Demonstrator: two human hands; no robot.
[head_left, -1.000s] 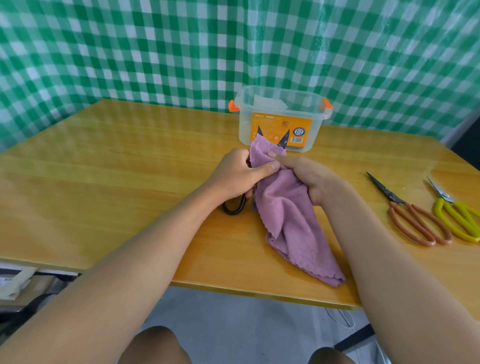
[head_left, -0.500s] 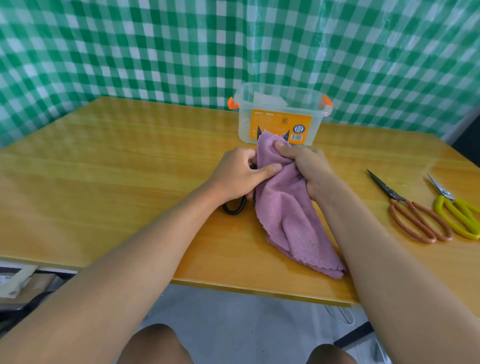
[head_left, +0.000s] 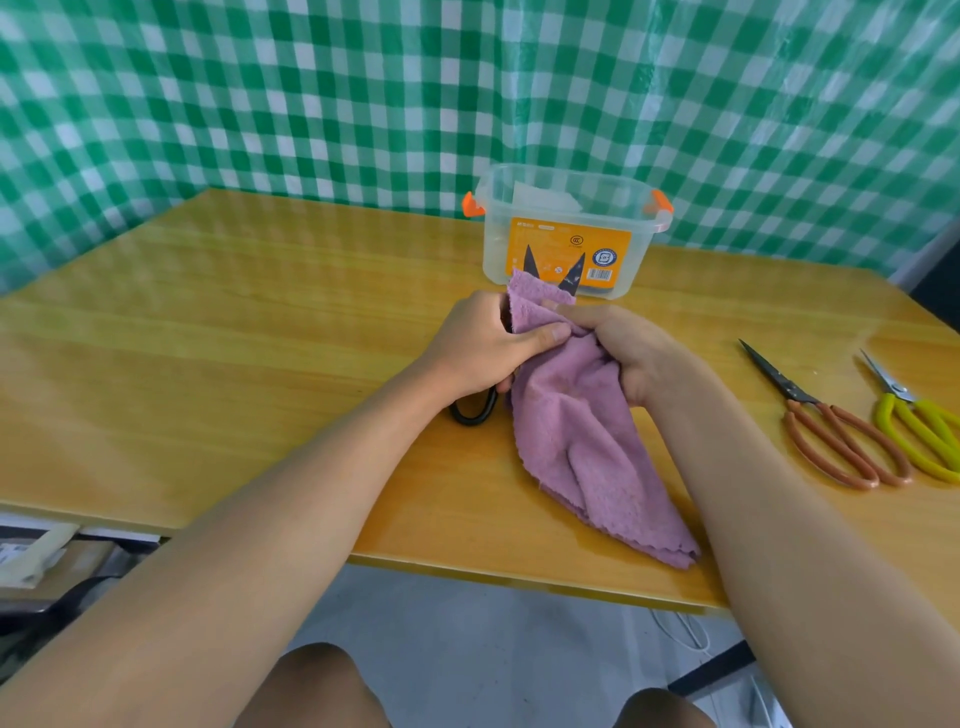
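My left hand (head_left: 485, 345) grips black scissors (head_left: 474, 410) by the handles; one black loop shows below the hand. Their two dark blade tips (head_left: 571, 273) stick up, spread apart, above a purple cloth (head_left: 582, 431). My right hand (head_left: 631, 348) holds the cloth bunched around the blades, fingers curled over its top. The cloth's loose end hangs down onto the wooden table (head_left: 234, 338) toward the near edge.
A clear plastic box (head_left: 569, 228) with orange clips and an orange label stands just behind the hands. Orange-handled scissors (head_left: 831, 431) and yellow-handled scissors (head_left: 919, 421) lie at the right. A green checked curtain backs the table.
My right hand slid the cloth up the blades, hiding most of them, then back down, so the two tips stand out again. The left hand stayed in place.
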